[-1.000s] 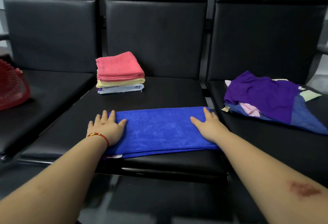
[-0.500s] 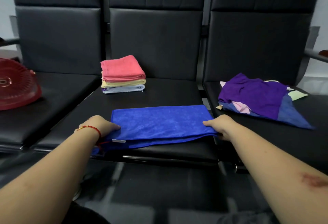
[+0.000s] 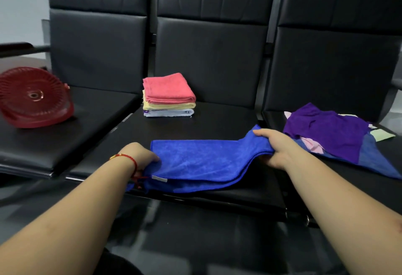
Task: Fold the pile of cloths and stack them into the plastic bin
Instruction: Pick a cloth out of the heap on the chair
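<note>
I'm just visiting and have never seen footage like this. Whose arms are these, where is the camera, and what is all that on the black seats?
There is no machine here: a person is working with bare hands, and one wide-angle camera worn on their head looks forward and down, so you see their own arms.

The left hand, with a red string bracelet on its wrist, grips the left end of a blue cloth. The right hand grips the right end and holds it lifted off the middle seat.

Behind it sits a stack of folded cloths, pink on top. On the right seat lies a loose pile of unfolded cloths, purple uppermost. On the left seat rests a red plastic basket, tipped over.
</note>
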Demonstrator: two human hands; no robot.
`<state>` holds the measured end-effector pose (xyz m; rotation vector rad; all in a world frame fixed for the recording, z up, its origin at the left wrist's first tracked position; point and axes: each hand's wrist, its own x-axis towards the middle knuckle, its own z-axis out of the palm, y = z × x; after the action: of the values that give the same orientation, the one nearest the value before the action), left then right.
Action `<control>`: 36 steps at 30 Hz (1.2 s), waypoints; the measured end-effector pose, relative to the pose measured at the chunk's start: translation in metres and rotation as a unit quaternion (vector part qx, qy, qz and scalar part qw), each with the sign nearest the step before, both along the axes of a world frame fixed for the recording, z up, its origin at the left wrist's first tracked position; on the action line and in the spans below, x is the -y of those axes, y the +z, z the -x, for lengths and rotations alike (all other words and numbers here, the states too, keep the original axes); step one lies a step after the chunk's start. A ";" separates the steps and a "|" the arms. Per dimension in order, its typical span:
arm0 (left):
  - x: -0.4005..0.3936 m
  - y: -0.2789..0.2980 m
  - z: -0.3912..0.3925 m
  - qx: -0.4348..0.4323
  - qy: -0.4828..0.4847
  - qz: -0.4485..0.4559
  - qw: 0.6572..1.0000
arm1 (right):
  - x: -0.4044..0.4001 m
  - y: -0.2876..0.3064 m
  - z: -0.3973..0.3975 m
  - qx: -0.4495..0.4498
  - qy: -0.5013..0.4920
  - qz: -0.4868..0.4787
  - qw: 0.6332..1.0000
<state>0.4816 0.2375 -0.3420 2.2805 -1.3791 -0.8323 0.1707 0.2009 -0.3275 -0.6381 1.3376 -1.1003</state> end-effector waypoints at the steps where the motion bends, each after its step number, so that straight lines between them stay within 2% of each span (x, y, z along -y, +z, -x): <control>1: 0.001 -0.002 0.000 0.024 -0.011 0.005 1.000 | 0.001 0.004 -0.010 0.005 -0.002 0.014 1.000; 3: 0.004 -0.006 0.001 0.057 -0.029 0.016 0.998 | 0.002 0.012 -0.035 0.000 0.012 0.041 0.999; 6: 0.007 -0.007 0.003 0.062 -0.038 0.014 0.997 | -0.001 0.023 -0.080 -0.019 0.064 0.064 0.996; 9: 0.008 -0.005 0.001 0.035 -0.033 0.002 0.999 | -0.006 0.027 -0.130 -0.098 0.116 0.123 0.981; 11: 0.009 -0.005 -0.001 0.023 -0.032 -0.002 0.999 | -0.010 0.021 -0.163 -0.188 0.163 0.161 0.955; 13: 0.010 -0.006 -0.002 0.020 -0.041 0.004 0.999 | -0.015 0.007 -0.191 -0.286 0.228 0.156 0.918; 17: 0.010 -0.009 -0.004 0.024 -0.048 0.018 0.998 | -0.020 -0.015 -0.217 -0.389 0.290 0.068 0.872; 20: 0.008 -0.006 -0.004 0.015 -0.050 0.010 0.999 | -0.021 -0.013 -0.214 -0.368 0.310 0.053 0.875; 23: 0.006 0.002 -0.004 -0.017 -0.049 -0.017 0.999 | -0.024 -0.013 -0.209 -0.267 0.305 0.032 0.914; 26: 0.006 0.008 -0.007 -0.073 -0.037 -0.041 0.996 | -0.025 -0.017 -0.210 -0.258 0.307 0.029 0.916; 28: 0.007 0.008 -0.008 -0.092 -0.026 -0.024 0.995 | -0.027 -0.020 -0.214 -0.300 0.316 0.048 0.899; 29: 0.009 0.006 -0.009 -0.102 -0.020 -0.013 0.995 | -0.028 -0.022 -0.215 -0.341 0.329 0.070 0.878; 32: 0.008 0.004 -0.009 -0.102 -0.013 0.009 0.995 | -0.038 -0.023 -0.220 -0.476 0.381 0.145 0.779; 33: 0.009 0.002 -0.011 -0.099 -0.012 0.008 0.995 | -0.042 -0.022 -0.221 -0.498 0.392 0.147 0.760; 35: 0.009 0.000 -0.012 -0.106 -0.006 -0.006 0.994 | -0.046 -0.019 -0.216 -0.485 0.410 0.141 0.760; 36: 0.009 0.000 -0.012 -0.111 -0.003 -0.013 0.994 | -0.045 -0.016 -0.211 -0.436 0.410 0.128 0.791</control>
<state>0.4936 0.2288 -0.3424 2.1290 -1.2818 -1.0757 0.3816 0.2460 -0.3430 -1.8838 1.3913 -0.2093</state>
